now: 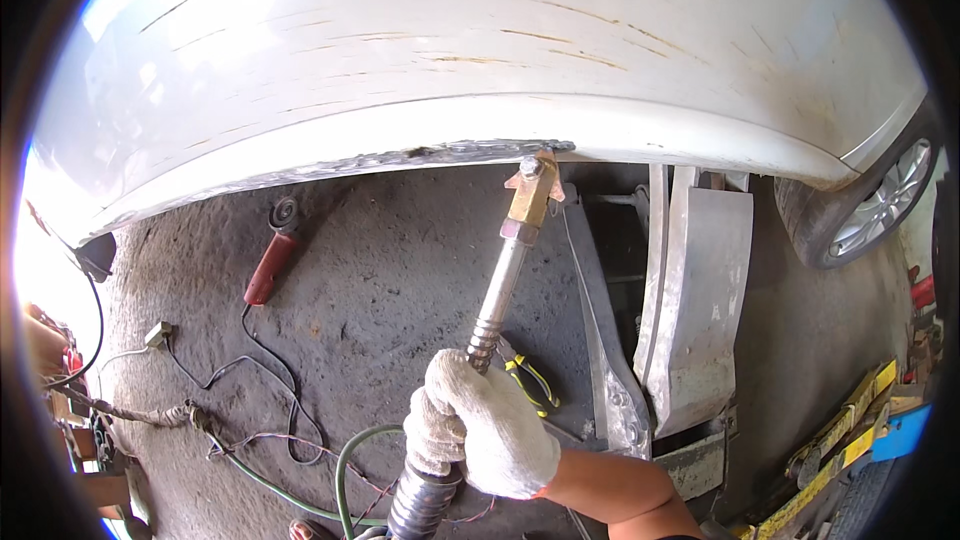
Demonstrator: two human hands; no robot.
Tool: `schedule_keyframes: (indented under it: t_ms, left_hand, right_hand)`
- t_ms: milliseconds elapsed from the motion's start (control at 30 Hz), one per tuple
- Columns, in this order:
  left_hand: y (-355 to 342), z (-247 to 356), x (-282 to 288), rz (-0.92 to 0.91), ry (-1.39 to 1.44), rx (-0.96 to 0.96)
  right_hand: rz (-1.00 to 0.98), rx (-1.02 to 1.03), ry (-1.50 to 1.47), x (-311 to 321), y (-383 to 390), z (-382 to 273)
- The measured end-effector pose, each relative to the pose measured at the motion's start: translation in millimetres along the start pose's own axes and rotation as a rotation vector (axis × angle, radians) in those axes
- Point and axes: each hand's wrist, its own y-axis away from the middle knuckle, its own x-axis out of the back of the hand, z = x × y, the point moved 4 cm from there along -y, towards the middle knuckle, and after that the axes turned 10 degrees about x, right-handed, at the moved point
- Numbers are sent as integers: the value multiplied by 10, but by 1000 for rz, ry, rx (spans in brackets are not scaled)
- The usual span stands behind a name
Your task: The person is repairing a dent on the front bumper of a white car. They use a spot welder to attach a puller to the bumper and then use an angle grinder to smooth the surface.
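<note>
My right hand (495,430) wears a white knit glove and is closed around the metal shaft of a dent puller (508,275). The tool's lower end is a thick ribbed cylinder at the bottom edge. Its brass-coloured head, with a bolt and pointed copper-coloured plates, reaches up to the sill (640,135) of a white car. There it meets, or nearly meets, the end of a rough, bare grey strip along the sill's lower edge. My left hand is not in view.
A red angle grinder (272,265) lies on the floor at left, its black cord trailing. Yellow-black pliers (530,382) and metal panels (705,300) lie near my hand. A green hose (350,460) curls below. At right are a wheel (865,205) and a yellow metal frame (840,440).
</note>
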Motion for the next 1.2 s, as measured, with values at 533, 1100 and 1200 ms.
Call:
schedule_keyframes:
  t_ms: [533,1100,1200]
  left_hand:
    - [502,135,-195,-53,-984,-526]
    - [-137,3,192,44,-21,-192]
    - [-36,-43,103,38,-7,-116]
  right_hand:
    - [-150,43,227,-178,-245,-147]
    - [-197,-49,264,26,227,456]
    - [-231,-96,261,-111,200,381]
